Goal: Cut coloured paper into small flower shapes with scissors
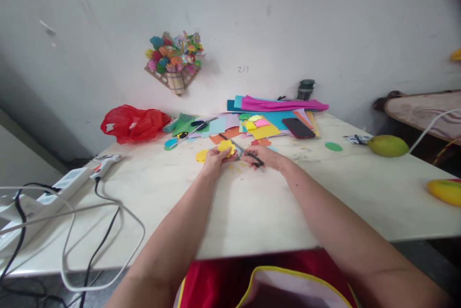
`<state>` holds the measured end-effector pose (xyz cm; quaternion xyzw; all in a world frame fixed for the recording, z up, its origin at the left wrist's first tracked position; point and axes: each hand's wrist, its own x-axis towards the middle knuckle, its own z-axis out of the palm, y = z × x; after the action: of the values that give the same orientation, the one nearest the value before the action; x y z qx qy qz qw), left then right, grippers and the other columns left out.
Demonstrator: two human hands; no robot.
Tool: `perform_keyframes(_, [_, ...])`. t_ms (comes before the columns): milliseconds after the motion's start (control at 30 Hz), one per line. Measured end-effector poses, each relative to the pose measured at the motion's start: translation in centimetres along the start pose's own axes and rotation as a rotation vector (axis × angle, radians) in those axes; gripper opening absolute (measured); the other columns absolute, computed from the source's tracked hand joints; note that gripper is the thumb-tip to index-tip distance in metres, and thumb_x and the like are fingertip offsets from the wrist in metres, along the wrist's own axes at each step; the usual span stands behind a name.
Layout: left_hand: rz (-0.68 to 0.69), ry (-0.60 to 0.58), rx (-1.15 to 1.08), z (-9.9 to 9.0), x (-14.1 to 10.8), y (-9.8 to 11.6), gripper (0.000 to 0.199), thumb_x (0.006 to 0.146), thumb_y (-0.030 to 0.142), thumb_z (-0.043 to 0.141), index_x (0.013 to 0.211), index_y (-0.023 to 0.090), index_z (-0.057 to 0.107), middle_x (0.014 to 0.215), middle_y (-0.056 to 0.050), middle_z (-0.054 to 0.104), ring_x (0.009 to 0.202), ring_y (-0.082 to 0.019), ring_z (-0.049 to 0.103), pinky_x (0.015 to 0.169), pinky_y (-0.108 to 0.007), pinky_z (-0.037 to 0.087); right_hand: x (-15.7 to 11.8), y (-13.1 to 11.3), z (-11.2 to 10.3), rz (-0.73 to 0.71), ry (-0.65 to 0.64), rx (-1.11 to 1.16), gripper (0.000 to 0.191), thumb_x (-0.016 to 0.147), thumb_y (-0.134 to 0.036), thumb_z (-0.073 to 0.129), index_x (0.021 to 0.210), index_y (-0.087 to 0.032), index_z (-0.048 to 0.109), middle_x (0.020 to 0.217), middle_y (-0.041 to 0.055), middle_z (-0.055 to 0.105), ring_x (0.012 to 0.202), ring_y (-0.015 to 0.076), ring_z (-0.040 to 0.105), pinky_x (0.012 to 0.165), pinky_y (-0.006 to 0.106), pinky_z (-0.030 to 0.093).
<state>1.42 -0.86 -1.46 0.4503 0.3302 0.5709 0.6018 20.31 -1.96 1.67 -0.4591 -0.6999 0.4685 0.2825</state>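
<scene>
My left hand (215,160) pinches a yellow paper flower (226,147) with a scalloped edge. In my right hand (265,157) is a pair of scissors (254,158), its dark handles in my fingers and its blades pointing up and left beside the flower. Whether the blades touch the paper I cannot tell. Another yellow paper piece (201,155) lies just left of my left hand. Small yellow scraps (236,168) are scattered on the table below my hands. Behind my right hand lie red-orange paper shapes (262,142).
Colored paper sheets (270,130), a phone (298,128) and a second pair of scissors (201,124) lie toward the wall. A red plastic bag (133,123) sits back left. Power strips (65,185) and cables occupy the left; mangoes (388,145) lie on the right.
</scene>
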Motion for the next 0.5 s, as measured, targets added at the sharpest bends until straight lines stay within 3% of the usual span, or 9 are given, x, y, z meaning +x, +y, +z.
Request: perform_keyframes(500, [0.018,0.025,-0.082,0.06,0.19,-0.07,0.030,0.050,0.022,0.081,0.073,0.009,0.067,0.072,-0.006,0.068,0.069,-0.020,0.067,0.068,-0.029,0.052,-0.41,-0.85,0.50,-0.026,-0.004,0.038,0.030,0.064,-0.036,0.073,0.075,-0.013,0.056,0.051,-0.0045,0.054,0.037,0.0051,0.047,0.033,0.016,0.031])
